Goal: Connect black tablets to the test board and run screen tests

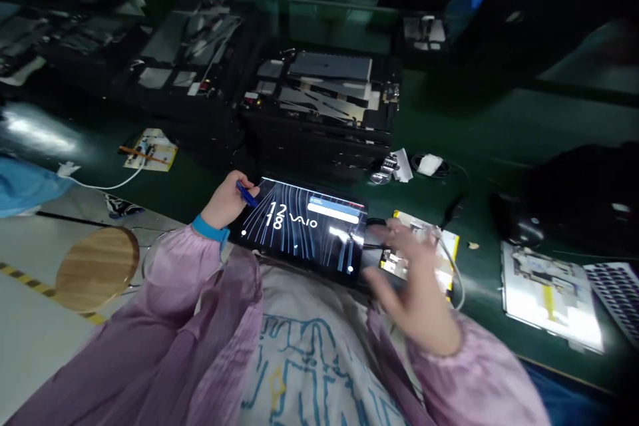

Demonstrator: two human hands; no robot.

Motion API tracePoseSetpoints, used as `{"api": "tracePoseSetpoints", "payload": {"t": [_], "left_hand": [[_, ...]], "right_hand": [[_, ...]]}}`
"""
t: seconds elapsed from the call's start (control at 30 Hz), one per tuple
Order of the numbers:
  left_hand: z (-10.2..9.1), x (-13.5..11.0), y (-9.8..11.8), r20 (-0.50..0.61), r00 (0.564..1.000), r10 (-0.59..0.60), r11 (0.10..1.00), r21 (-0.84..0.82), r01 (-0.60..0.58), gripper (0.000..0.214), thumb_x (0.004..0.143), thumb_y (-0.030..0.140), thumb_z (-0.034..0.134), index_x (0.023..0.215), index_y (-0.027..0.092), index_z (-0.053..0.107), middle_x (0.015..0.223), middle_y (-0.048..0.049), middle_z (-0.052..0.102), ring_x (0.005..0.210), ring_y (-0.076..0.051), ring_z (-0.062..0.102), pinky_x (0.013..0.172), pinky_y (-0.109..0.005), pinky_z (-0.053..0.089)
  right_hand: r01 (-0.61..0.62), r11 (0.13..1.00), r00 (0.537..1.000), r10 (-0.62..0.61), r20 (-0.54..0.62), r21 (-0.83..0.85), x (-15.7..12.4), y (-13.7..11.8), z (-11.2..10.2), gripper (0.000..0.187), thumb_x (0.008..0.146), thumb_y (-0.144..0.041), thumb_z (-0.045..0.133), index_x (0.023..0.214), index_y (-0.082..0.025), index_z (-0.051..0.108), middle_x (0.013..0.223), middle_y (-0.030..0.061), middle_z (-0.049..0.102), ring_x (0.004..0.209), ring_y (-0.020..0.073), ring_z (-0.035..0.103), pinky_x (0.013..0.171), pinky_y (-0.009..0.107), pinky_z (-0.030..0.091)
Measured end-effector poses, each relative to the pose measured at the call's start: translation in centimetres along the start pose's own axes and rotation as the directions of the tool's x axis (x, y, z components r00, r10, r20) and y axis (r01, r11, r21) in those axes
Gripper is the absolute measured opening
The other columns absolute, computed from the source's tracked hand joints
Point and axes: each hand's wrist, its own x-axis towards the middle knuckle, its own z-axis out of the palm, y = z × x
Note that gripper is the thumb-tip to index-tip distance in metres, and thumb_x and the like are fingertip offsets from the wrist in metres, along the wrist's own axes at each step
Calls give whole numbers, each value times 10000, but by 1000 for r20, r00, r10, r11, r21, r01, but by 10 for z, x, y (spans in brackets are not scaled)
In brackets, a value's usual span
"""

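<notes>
A tablet (304, 233) with a lit lock screen, showing 12 18 and VAIO, is tilted up at the table's near edge, against my body. My left hand (228, 200), a blue band round its wrist, grips the tablet's left edge. Between its thumb and fingers sits a blue pen (246, 194). My right hand (412, 279) is off the tablet's right edge, blurred by motion, with its fingers apart and nothing visible in them. Partly behind that hand lies a white and yellow board-like part (448, 246) with a white cable (460, 276).
Beyond the tablet stands a black tray (319, 136) holding flat dark and silver parts. A small clear-and-white item (382, 172) and a coiled black cable (452, 166) lie to its right. Farther right is an opened silver device panel (552, 296). A round wooden stool (98, 267) stands left.
</notes>
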Motion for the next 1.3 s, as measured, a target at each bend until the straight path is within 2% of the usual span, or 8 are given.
{"api": "tracePoseSetpoints", "payload": {"t": [0.07, 0.13, 0.33, 0.53, 0.67, 0.83, 1.1, 1.3], "left_hand": [[0, 1, -2, 13, 1000, -5, 998, -61, 5, 271, 665, 310, 661, 720, 196, 421, 751, 7, 588, 658, -128, 541, 685, -291, 431], [-1, 4, -7, 48, 999, -8, 993, -113, 13, 266, 684, 335, 649, 724, 195, 427, 688, 28, 546, 566, -103, 481, 602, -267, 393], [0, 14, -21, 94, 991, 90, 973, -220, -67, 282, 705, 342, 663, 741, 197, 424, 648, 48, 488, 555, -94, 431, 565, -248, 353], [4, 17, -16, 62, 986, 152, 973, -182, -139, 258, 726, 303, 666, 749, 194, 432, 687, 42, 464, 617, -102, 441, 621, -253, 380], [9, 19, -15, 39, 983, 177, 963, -211, -165, 236, 758, 322, 633, 768, 196, 434, 725, 31, 470, 659, -112, 445, 664, -261, 383], [16, 23, -20, 43, 984, 172, 947, -283, -153, 214, 808, 333, 569, 760, 203, 406, 678, 36, 442, 640, -121, 426, 667, -272, 376], [14, 24, -25, 15, 978, 207, 943, -268, -196, 222, 808, 332, 566, 721, 205, 407, 671, 31, 377, 635, -129, 383, 659, -279, 359], [16, 23, -30, 18, 979, 205, 925, -331, -187, 214, 795, 325, 561, 735, 207, 393, 695, 32, 383, 658, -128, 394, 672, -271, 362]], "right_hand": [[269, 956, 906, -293, 304, 120, 2, -34, 14, 436, 889, -384, 503, 1278, -197, 441, 1172, 129, 635, 1290, 287, 459, 1121, 627, 139], [323, 932, 796, -360, 486, 161, 6, -51, 32, 456, 908, -422, 476, 1302, -200, 424, 1189, 121, 642, 1316, 289, 429, 1110, 666, 71], [98, 988, 950, -59, 306, -115, 23, -40, 51, 550, 912, -507, 432, 1340, -166, 379, 1272, 177, 580, 1342, 356, 378, 1060, 708, 116], [235, 971, 876, -233, 423, 47, 11, -55, 46, 458, 888, -428, 517, 1267, -181, 443, 1267, 144, 582, 1339, 310, 390, 1108, 621, 185], [250, 966, 889, -254, 382, 62, 9, -66, 56, 409, 872, -377, 558, 1230, -192, 492, 1271, 132, 571, 1341, 311, 368, 1101, 626, 205], [329, 943, 809, -310, 500, 53, 15, -84, 70, 384, 868, -359, 558, 1235, -247, 544, 1382, 101, 492, 1374, 344, 291, 1082, 677, 186], [375, 926, 760, -331, 559, 39, 27, -99, 83, 437, 863, -399, 553, 1280, -271, 532, 1427, 93, 449, 1386, 374, 246, 1066, 714, 145], [324, 945, 830, -301, 470, 34, 60, -89, 75, 523, 880, -448, 509, 1330, -188, 450, 1403, 149, 445, 1376, 357, 277, 1084, 653, 205]]}}
